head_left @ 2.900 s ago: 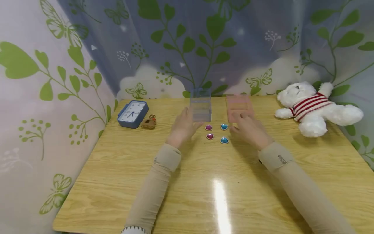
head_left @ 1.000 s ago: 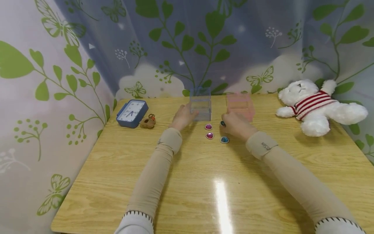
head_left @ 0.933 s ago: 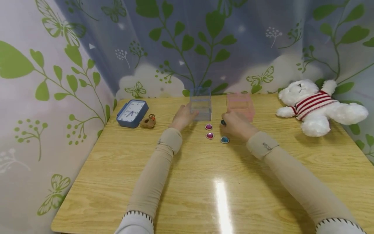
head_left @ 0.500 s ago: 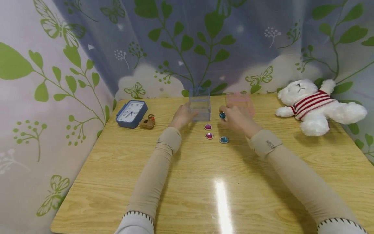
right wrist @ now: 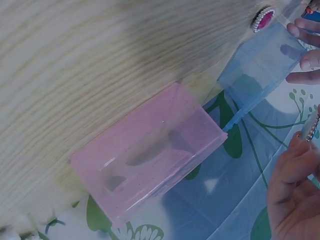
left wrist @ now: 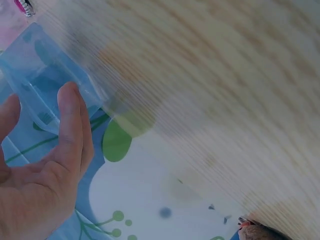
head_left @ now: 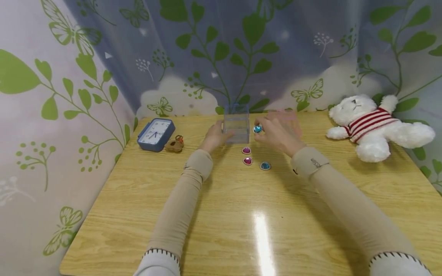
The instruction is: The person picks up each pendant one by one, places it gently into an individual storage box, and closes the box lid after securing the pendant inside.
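My right hand [head_left: 277, 132] pinches a blue rhinestone gem [head_left: 257, 129] between thumb and fingers, raised above the table just right of the clear blue box [head_left: 237, 132]. In the right wrist view the gem [right wrist: 313, 126] shows edge-on. At the blue box's left side rests my left hand [head_left: 215, 137]; its fairly straight fingers touch the box in the left wrist view. The box's lid stands up at the back. Two pink gems [head_left: 246, 150] and another blue gem [head_left: 265, 165] lie on the table in front. A clear pink box [right wrist: 150, 155], lid raised, sits partly behind my right hand.
On the left of the wooden table [head_left: 221, 214] are a blue clock [head_left: 156, 134] and a small brown keychain toy [head_left: 174, 144]. A white plush bear [head_left: 374, 126] in a striped shirt lies at the right. A patterned curtain [head_left: 193, 50] hangs behind.
My right hand has picked up the rear blue gem from the table and carried it up and left toward the blue box. My left hand has stayed at that box over the last second.
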The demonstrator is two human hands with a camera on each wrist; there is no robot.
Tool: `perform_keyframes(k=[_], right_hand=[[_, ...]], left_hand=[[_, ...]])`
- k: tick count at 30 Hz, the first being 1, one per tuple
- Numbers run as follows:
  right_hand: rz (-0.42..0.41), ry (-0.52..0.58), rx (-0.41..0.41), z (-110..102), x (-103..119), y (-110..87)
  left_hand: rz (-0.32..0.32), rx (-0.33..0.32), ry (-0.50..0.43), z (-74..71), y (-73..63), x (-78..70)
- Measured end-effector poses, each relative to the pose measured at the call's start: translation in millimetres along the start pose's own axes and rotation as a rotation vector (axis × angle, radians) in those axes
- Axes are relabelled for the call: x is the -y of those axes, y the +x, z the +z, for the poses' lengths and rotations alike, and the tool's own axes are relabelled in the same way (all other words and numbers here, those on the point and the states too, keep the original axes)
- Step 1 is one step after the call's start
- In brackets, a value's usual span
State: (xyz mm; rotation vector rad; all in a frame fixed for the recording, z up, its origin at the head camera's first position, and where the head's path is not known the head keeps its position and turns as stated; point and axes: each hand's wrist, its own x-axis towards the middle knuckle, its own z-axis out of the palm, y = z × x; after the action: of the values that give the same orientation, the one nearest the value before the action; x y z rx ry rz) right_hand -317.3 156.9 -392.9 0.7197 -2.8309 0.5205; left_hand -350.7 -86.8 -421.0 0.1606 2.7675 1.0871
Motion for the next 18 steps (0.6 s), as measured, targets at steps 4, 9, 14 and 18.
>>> perform_keyframes(k=[4,9,14,18], right_hand=[[-0.009,-0.003,0.006,-0.6,2.6,6.3],[-0.036,0.039,0.02,0.8,5.2,18.6],[-0.02,0.09,0.056,3.3,7.4,30.9],[0.012,0.092,0.09,4.7,9.0,39.0]], left_hand=[[0.003,0.017,0.005,-1.7,-1.3,-0.9],[0.006,0.047,0.009,-3.8,-1.6,-1.2],[-0.012,0.054,-0.018,-4.1,-0.2,-1.8],[-0.031,0.057,-0.032,-4.3,0.2,-2.4]])
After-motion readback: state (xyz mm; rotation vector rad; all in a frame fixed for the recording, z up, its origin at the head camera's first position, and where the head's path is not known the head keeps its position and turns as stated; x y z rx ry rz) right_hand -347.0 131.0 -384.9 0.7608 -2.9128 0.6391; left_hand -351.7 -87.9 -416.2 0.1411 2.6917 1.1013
